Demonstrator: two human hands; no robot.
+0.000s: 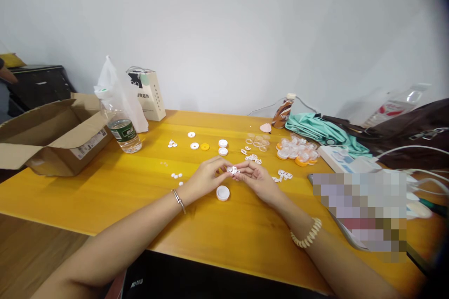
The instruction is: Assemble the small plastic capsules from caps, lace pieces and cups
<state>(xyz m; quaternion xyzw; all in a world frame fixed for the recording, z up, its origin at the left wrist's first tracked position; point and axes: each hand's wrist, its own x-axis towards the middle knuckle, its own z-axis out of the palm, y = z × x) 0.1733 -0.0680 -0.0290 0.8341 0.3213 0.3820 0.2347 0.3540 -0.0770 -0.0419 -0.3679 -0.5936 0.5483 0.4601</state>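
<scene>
Between the fingertips of my left hand (209, 176) and my right hand (255, 178) is a small white disc with cut-out holes (233, 170); both hands pinch it above the table. Just below them lies a round white cup-like part (222, 193), its hollow side up. Beyond my fingers are two white round caps (223, 143), a yellow ring (205, 147) and white rings (194, 145). More perforated white discs (285, 175) lie to the right of my right hand. Small white round pieces (177, 175) are scattered left of my left hand.
Clear domes with orange bases (298, 150) cluster at right, near clear rings (257, 141). An open cardboard box (63, 149) and a water bottle (122, 131) stand left. A drink bottle (283, 111), teal cloth (319, 131), dark bag (421, 128) and blurred-out device (361, 215) occupy the right.
</scene>
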